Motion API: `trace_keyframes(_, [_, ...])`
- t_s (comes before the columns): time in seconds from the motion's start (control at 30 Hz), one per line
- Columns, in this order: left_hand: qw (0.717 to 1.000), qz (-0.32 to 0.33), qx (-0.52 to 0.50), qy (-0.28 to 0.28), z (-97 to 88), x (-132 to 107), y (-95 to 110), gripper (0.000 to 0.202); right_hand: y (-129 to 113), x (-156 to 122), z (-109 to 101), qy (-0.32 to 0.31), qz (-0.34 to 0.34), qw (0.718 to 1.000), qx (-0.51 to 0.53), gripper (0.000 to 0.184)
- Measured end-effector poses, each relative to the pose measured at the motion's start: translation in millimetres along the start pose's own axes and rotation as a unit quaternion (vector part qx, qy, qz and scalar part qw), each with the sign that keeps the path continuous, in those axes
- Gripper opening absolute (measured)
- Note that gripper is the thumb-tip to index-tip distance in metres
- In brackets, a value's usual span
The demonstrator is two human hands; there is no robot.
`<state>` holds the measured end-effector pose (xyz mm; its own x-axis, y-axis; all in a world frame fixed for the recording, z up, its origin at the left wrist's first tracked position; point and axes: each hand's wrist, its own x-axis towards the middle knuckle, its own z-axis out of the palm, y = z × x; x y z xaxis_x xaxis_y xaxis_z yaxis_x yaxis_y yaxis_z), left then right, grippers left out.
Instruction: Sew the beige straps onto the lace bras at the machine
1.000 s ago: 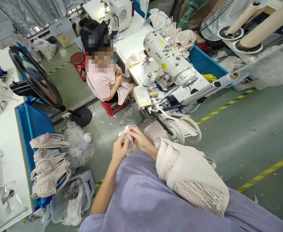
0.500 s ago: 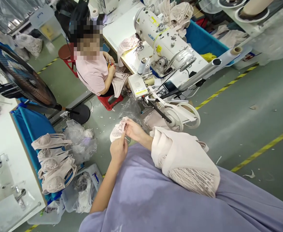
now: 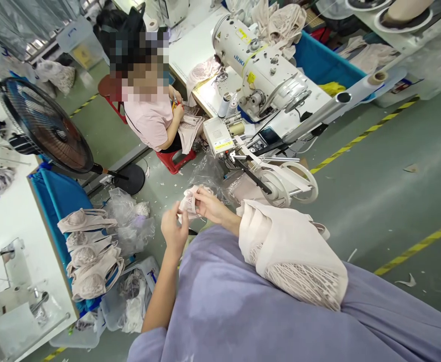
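Observation:
A small beige lace bra is held out in front of my body, its lace edge turned up. My right hand pinches it from the right between thumb and fingers. At its left edge is my left hand, fingers bent and closed on the fabric; the exact grip is too small to make out. Over my right forearm hangs a thick stack of beige lace garments, covering the arm from the wrist up and resting against my purple clothing.
A co-worker sits on a red stool beside a sewing machine. A tape reel juts out ahead of my hands. Leftward stand a floor fan, several bras over blue cloth, and a plastic bin.
My left hand has moved left and slightly away from my right hand, its fingers lifting at the bra's edge. The bra has turned a little. The whole view has shifted slightly.

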<state>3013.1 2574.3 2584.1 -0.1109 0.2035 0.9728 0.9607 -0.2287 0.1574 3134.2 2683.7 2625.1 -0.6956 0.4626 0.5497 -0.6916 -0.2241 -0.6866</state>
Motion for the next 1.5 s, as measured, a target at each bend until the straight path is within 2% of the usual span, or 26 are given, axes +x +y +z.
trace_keyframes(0.03, [1.0, -0.011, -0.028, 0.005, -4.9, 9, 1, 0.048, 0, -2, 0, -0.008, 0.004, 1.0, -0.014, 0.027])
trace_keyframes(0.1, [0.997, -0.017, -0.069, -0.018, -11.0, 26, 2, 0.05, 0, -4, 0, -0.02, 0.009, 0.999, -0.04, 0.027])
trace_keyframes(0.23, [0.996, 0.022, -0.045, -0.073, -8.2, 42, 5, 0.049, -1, -7, 3, -0.031, 0.015, 0.996, -0.082, 0.03])
trace_keyframes(0.4, [0.998, 0.027, -0.001, -0.048, 3.7, 34, 11, 0.041, 2, -7, 2, -0.014, 0.033, 0.999, -0.036, 0.031])
trace_keyframes(0.53, [0.999, 0.0, -0.014, -0.044, 10.4, 27, 13, 0.05, 4, -7, -1, -0.006, 0.036, 0.999, -0.029, 0.033])
trace_keyframes(0.7, [0.999, -0.018, -0.019, -0.036, 18.3, 20, 15, 0.05, 4, -11, 0, -0.006, 0.013, 0.999, -0.043, 0.029])
trace_keyframes(0.9, [0.994, -0.028, -0.094, -0.044, 15.9, 18, 13, 0.051, 2, -14, -2, -0.022, 0.01, 0.997, -0.068, 0.034])
trace_keyframes(0.97, [0.986, -0.043, -0.149, -0.06, 11.1, 18, 12, 0.057, 0, -16, -2, -0.033, 0.011, 0.996, -0.086, 0.036])
trace_keyframes(1.13, [0.937, -0.093, -0.29, -0.17, 4.0, 25, 6, 0.07, -7, -20, -1, -0.037, 0.008, 0.99, -0.137, 0.041])
trace_keyframes(1.23, [0.918, -0.134, -0.321, -0.19, 5.3, 31, 0, 0.057, -11, -18, 0, -0.011, -0.001, 0.99, -0.141, 0.043])
trace_keyframes(1.3, [0.914, -0.169, -0.324, -0.177, 4.4, 27, -5, 0.051, -11, -20, 4, 0.004, -0.004, 0.99, -0.138, 0.044])
trace_keyframes(1.4, [0.904, -0.261, -0.326, -0.095, -0.7, 4, -12, 0.063, -6, -27, 9, 0.01, -0.004, 0.991, -0.131, 0.044])
trace_keyframes(1.43, [0.895, -0.301, -0.325, -0.055, -1.6, -6, -16, 0.064, -3, -27, 9, 0.014, -0.009, 0.992, -0.126, 0.043])
trace_keyframes(1.5, [0.859, -0.38, -0.342, -0.001, 0.5, -25, -25, 0.061, 4, -24, 6, 0.048, -0.028, 0.992, -0.118, 0.039])
